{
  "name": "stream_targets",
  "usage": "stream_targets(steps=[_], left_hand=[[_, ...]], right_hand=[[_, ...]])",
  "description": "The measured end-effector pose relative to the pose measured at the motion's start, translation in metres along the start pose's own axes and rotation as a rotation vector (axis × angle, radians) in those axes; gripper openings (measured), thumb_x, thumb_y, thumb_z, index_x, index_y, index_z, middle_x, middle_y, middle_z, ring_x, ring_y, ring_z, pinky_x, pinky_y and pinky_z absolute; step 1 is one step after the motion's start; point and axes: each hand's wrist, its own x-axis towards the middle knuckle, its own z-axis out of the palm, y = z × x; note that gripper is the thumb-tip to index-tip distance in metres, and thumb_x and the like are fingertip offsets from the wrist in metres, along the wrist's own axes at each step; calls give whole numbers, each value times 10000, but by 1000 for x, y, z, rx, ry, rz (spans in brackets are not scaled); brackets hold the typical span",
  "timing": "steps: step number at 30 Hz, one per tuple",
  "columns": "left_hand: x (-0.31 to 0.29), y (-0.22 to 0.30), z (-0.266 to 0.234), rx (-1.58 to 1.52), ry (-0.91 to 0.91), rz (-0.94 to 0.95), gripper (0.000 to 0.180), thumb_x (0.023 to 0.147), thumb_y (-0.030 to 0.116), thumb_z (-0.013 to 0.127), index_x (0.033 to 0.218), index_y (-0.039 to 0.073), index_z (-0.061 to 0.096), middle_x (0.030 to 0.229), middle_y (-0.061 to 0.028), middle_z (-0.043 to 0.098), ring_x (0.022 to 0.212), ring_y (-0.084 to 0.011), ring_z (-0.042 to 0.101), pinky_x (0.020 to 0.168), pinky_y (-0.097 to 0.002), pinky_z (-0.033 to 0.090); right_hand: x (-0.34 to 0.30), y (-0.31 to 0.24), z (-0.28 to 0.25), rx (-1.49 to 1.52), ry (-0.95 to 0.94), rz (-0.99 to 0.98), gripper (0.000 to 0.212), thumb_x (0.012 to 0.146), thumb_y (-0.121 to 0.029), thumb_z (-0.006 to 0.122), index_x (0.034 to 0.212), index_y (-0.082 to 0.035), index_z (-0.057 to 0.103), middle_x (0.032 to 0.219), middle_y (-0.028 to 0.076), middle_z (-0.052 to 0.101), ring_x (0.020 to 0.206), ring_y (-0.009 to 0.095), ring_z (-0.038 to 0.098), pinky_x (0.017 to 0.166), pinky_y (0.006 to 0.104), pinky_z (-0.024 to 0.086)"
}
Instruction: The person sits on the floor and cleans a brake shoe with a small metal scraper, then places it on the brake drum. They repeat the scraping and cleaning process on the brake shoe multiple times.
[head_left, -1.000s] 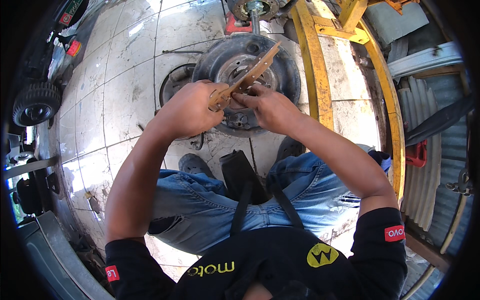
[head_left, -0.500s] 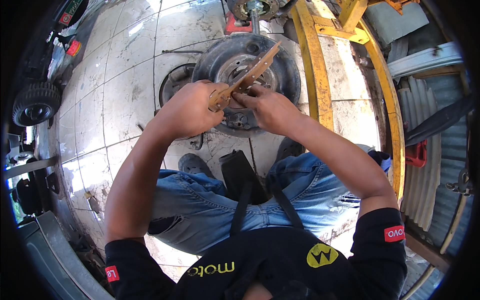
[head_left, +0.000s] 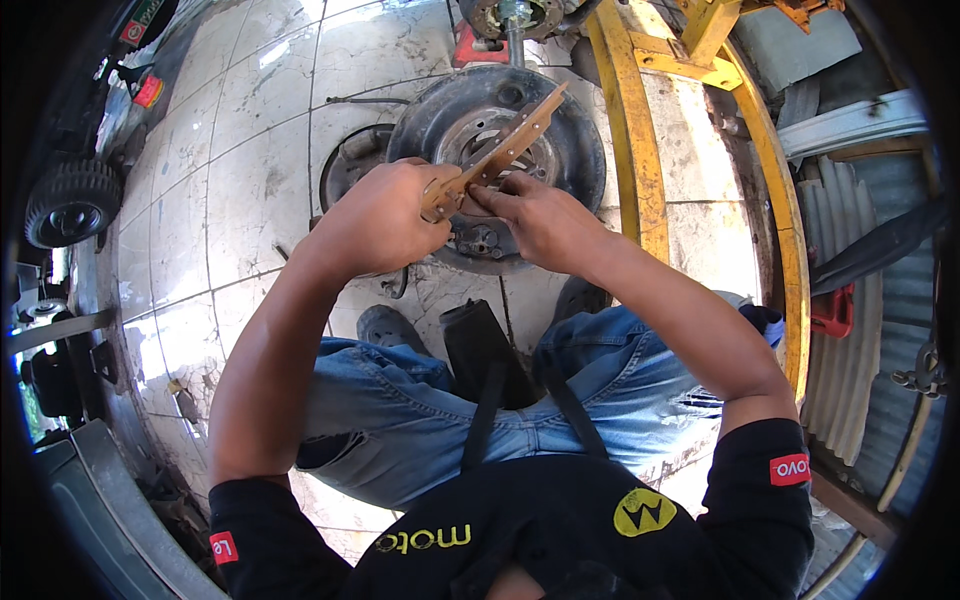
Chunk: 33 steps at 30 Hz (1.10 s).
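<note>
A rusty brown brake shoe (head_left: pixel 525 127) with rivets along its side is held slantwise, its far tip pointing up and right. My left hand (head_left: pixel 392 215) is closed round its near end. My right hand (head_left: pixel 548 218) is closed too, thumb and fingers pinched against the shoe's lower side; any small part between those fingertips is hidden. Beneath both hands lies a dark round drum-like wheel part (head_left: pixel 572 150) on the floor, with an open centre partly covered by the shoe. A smaller round metal part (head_left: pixel 345 170) lies at its left.
A yellow steel frame (head_left: pixel 640 150) stands close on the right. At the top, a hub on a shaft (head_left: pixel 515 18) rises beside a red stand (head_left: pixel 473 45). A small treaded wheel (head_left: pixel 72 205) is at the far left. Cracked tiles (head_left: pixel 255 160) cover the floor.
Hardly anything differs. Both hands keep their hold on the brake shoe, which shows only a slight shift to the right along with the whole view.
</note>
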Motion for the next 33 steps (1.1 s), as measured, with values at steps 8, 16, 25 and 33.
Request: stream_targets(steps=[8,16,25,33], left_hand=[[0,7,-2,-29,-19,-52,359,767,72,627,1121,12,630,1003,-245,660,938,-422,617,831,-436,498],[-1,4,-1,-31,8,-1,295,762,73,616,1047,3,633,945,-251,658,883,-463,596,775,-455,497],[-1,5,-2,-31,33,5,301,762,73,623,1054,0,644,955,-250,664,893,-451,608,781,-449,500],[0,8,-6,-17,-82,-125,464,776,60,646,1239,40,640,1051,-202,669,954,-317,669,865,-377,511]], right_hand=[[-1,3,3,-34,-5,-26,571,805,18,576,1353,-138,597,1151,141,617,1016,359,660,852,436,561],[-2,1,-1,-109,20,-27,567,805,8,578,1354,-131,583,1131,147,624,997,366,664,814,456,563],[0,3,-5,-155,34,-34,545,821,-3,575,1352,-126,578,1079,150,614,981,367,661,807,444,565],[-3,0,0,-143,20,-33,545,827,-11,568,1354,-147,581,1086,142,603,989,358,659,806,452,565]])
